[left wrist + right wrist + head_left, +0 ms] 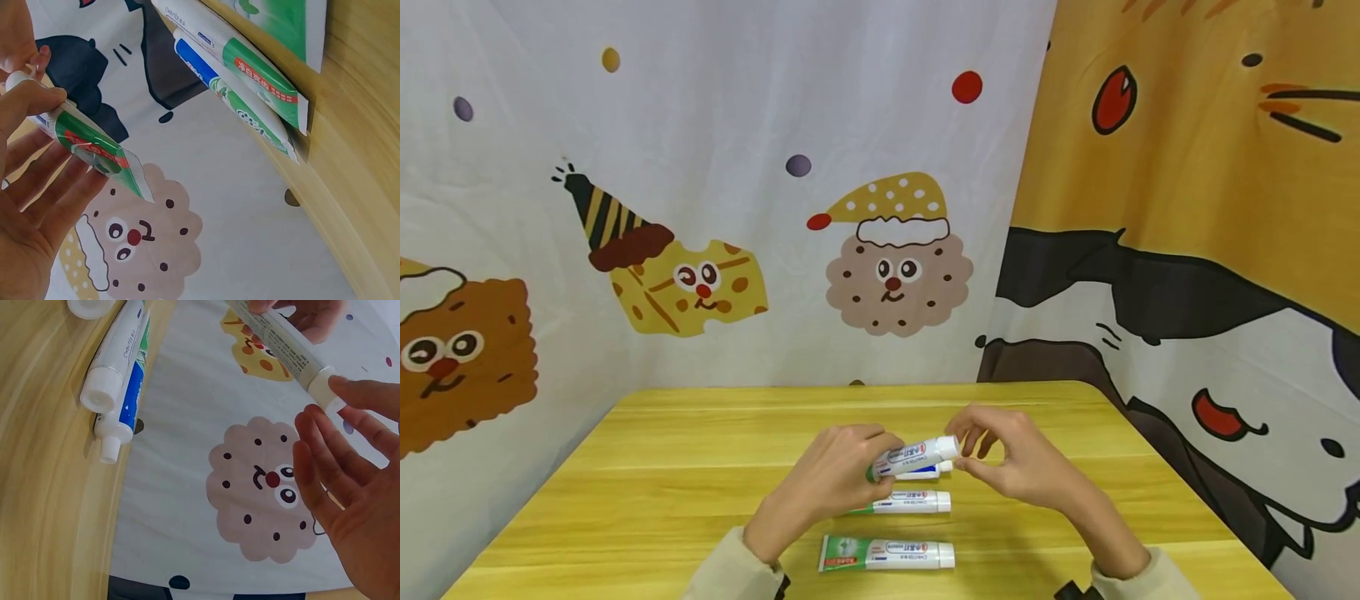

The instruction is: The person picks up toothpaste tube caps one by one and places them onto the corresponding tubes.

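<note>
My left hand [842, 467] holds a white-and-green toothpaste tube [910, 457] above the table, its thumb across the tube in the left wrist view. The tube's white cap [325, 390] points right, toward my right hand [1022, 458]. That hand has thumb and index finger at the cap, one on either side, with the other fingers loosely bent. Below lie more toothpaste tubes in a column: a near one [887, 554], a middle one [921, 502] partly hidden by the left hand, and a far blue-marked one [240, 100] mostly covered by the held tube.
The tubes lie on a yellow wood-grain table [700, 467] with their caps facing right. Behind the table's far edge hangs a white curtain [715, 167] printed with cartoon food. A further cartoon-printed curtain [1187, 192] hangs along the right side.
</note>
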`<state>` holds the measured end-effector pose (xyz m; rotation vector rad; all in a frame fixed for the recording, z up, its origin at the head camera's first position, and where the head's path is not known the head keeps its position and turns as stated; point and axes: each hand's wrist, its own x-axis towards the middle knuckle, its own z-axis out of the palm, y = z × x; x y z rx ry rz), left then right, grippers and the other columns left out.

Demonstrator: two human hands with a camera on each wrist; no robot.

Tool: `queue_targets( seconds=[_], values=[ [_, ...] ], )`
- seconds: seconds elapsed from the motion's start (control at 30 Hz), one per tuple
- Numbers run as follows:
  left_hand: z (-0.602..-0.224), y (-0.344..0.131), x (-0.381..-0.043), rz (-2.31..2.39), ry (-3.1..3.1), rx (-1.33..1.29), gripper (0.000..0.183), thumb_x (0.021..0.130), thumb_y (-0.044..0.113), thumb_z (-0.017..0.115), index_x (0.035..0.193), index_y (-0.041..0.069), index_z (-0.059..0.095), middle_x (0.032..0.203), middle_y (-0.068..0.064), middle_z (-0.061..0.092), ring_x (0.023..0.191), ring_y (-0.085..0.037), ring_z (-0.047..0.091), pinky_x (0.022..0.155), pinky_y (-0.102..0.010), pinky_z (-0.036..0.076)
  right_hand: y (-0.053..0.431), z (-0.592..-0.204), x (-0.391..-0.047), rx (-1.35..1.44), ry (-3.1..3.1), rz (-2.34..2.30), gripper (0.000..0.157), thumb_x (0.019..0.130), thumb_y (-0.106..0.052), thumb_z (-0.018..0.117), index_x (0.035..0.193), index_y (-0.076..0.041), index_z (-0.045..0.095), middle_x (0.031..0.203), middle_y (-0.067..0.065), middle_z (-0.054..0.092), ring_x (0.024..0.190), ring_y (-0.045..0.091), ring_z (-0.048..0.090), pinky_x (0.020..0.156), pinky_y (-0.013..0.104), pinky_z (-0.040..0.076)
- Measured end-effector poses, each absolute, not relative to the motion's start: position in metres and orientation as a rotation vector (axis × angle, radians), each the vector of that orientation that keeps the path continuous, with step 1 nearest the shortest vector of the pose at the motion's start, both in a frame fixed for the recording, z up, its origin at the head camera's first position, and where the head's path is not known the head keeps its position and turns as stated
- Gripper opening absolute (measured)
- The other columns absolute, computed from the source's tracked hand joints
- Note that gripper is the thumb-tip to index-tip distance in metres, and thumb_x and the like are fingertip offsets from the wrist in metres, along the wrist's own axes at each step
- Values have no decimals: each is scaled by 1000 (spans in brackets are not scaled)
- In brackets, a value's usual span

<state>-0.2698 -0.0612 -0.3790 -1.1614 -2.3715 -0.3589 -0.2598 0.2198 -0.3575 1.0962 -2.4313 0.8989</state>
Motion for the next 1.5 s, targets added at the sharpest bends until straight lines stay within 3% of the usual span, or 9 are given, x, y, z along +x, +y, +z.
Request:
queue_targets(
  seconds=[0.23,0.37,0.53,0.67,0.77,1.03,1.17,1.33,1.5],
  values=[
    [-379,-62,-269,-366,-2351,-1165,30,80,20,83,109,16,78,96,6,75,66,2,54,57,-9,40,218,-358,-259,1035,-2437,869,8,94,-21,76,95,-25,69,87,-18,67,75,-2,61,66,24,56],
    [-378,-62,-269,-357,-2338,-1165,30,79,21,83,109,17,78,96,7,76,67,2,55,58,-9,41,217,-358,-258,969,-2467,848,11,99,-25,70,89,-30,68,81,-20,65,73,-2,59,65,23,55],
    [-378,-62,-268,-353,-2337,-1166,30,79,21,83,109,17,78,96,7,76,67,1,56,58,-9,42,217,-357,-258,924,-2496,842,4,102,-28,66,101,-29,69,84,-20,65,75,-2,60,66,23,54],
    [-378,-63,-269,-342,-2341,-1168,30,80,22,83,109,18,78,96,7,76,67,1,57,57,-9,41,217,-357,-257,1003,-2477,860,27,91,-21,79,116,-25,67,92,-15,68,78,-3,63,67,25,56],
    [-379,-63,-269,-333,-2340,-1166,30,80,22,83,110,18,78,96,7,76,67,1,57,57,-9,41,217,-357,-257,1074,-2443,863,34,86,-12,83,114,-22,67,95,-13,69,77,-2,64,66,26,57],
    [-378,-62,-269,-344,-2323,-1175,30,80,20,83,109,17,78,96,6,76,67,1,58,58,-9,42,216,-357,-256,1005,-2455,799,8,95,-26,75,94,-28,67,85,-20,66,74,-3,60,64,25,56],
    [-378,-62,-268,-339,-2315,-1176,30,80,20,83,109,16,78,96,6,76,68,1,59,58,-8,42,214,-357,-256,934,-2493,749,14,101,-31,67,87,-31,67,80,-22,64,72,-4,56,63,21,53],
    [-378,-63,-269,-333,-2321,-1172,30,80,21,83,110,17,78,96,6,76,68,0,58,58,-9,42,214,-356,-255,901,-2522,780,4,97,-33,72,100,-31,69,93,-20,68,76,-4,60,66,22,55],
    [-378,-64,-268,-321,-2322,-1164,31,80,22,83,110,17,78,98,6,76,70,-1,62,59,-10,45,215,-356,-254,1047,-2466,818,35,85,-15,84,112,-26,66,105,-13,69,79,-1,64,69,26,58]
  ],
)
